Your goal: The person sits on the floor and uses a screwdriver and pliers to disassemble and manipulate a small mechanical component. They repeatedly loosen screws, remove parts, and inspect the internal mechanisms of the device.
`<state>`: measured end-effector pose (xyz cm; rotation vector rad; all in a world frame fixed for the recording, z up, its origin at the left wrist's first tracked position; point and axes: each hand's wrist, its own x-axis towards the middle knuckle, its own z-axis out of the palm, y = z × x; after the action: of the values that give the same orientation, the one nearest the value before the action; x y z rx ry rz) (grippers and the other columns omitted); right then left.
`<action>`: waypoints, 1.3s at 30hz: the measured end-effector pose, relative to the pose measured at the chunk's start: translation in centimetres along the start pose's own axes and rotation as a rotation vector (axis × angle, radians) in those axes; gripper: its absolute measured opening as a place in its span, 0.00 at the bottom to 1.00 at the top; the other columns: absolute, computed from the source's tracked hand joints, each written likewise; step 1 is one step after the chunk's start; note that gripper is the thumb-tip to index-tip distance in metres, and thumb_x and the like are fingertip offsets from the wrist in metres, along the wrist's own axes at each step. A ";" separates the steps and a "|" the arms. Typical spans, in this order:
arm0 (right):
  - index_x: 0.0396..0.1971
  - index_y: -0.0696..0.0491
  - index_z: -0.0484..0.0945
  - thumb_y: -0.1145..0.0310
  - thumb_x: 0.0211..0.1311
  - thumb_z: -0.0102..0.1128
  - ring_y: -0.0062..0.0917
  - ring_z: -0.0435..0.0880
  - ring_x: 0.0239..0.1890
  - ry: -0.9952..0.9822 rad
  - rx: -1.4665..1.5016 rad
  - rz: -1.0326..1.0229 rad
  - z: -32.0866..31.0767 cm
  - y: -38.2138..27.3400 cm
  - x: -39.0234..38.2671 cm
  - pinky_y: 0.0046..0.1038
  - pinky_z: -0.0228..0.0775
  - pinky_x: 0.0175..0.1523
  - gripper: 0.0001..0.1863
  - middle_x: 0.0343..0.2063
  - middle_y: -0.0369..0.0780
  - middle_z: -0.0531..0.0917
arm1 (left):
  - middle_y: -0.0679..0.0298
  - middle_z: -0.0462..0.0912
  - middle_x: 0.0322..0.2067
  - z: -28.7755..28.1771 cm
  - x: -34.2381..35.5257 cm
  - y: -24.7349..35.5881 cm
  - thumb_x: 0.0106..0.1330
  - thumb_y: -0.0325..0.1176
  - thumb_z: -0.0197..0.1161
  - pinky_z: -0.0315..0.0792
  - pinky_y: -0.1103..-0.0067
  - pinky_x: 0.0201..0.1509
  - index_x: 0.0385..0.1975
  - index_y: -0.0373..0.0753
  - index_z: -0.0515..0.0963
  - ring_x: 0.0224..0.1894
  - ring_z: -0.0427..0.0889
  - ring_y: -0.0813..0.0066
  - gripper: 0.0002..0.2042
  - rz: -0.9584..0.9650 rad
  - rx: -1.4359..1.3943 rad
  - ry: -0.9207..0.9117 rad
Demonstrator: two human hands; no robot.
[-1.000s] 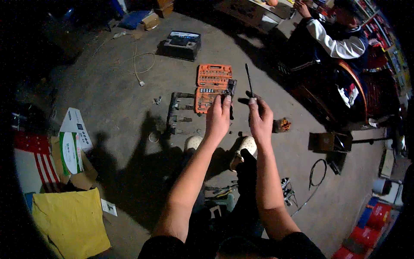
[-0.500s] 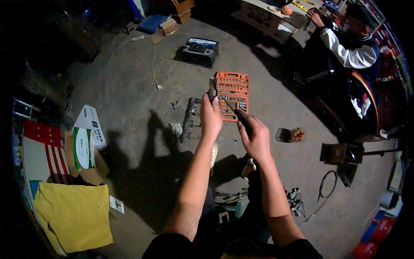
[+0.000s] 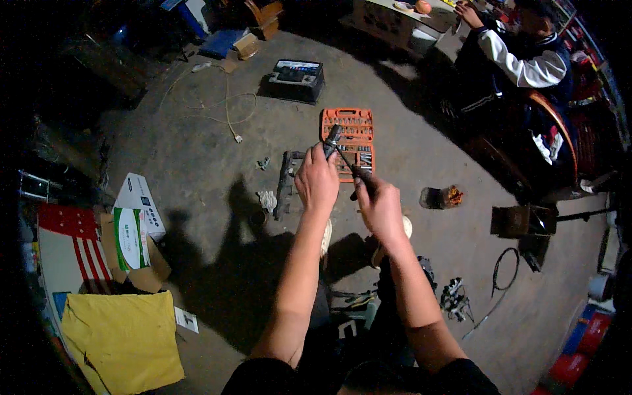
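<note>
Since a moment ago your hands have drawn together, low over the orange socket case (image 3: 349, 141) on the floor. Your left hand (image 3: 317, 184) has its grip closed around a dark metal tool (image 3: 332, 138); your right hand (image 3: 378, 204) pinches a thin rod (image 3: 347, 162) angled toward it. Keep the left wrist steady and line the rod's tip up squarely before pressing.
</note>
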<state>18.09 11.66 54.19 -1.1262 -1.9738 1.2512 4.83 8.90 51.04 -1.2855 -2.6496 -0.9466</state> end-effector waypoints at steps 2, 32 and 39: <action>0.44 0.60 0.77 0.71 0.60 0.52 0.32 0.81 0.25 -0.073 0.133 0.112 -1.2 -0.4 0.4 0.31 0.71 0.31 0.14 0.22 0.49 0.81 | 0.52 0.77 0.36 0.3 0.0 -0.2 0.64 0.40 0.54 0.70 0.63 0.39 0.44 0.34 0.69 0.38 0.78 0.51 0.16 -0.022 0.056 -0.050; 0.41 0.60 0.77 0.64 0.63 0.53 0.16 0.69 0.20 -0.247 0.179 0.191 -4.7 1.7 1.0 0.21 0.63 0.26 0.15 0.19 0.36 0.77 | 0.51 0.80 0.26 -0.2 0.9 -0.5 0.64 0.40 0.53 0.70 0.61 0.33 0.51 0.41 0.68 0.32 0.79 0.49 0.18 -0.064 -0.207 -0.397; 0.47 0.59 0.73 0.67 0.66 0.48 0.14 0.69 0.19 -0.193 0.292 0.183 -0.9 3.6 -1.4 0.20 0.61 0.23 0.15 0.21 0.36 0.77 | 0.46 0.78 0.26 1.2 -1.6 -1.1 0.66 0.41 0.50 0.68 0.60 0.31 0.45 0.37 0.64 0.30 0.77 0.46 0.16 -0.036 -0.244 -0.189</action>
<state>20.81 11.71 51.29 -1.0899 -1.7738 1.7383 5.30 7.88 49.03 -1.4458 -2.7742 -1.2454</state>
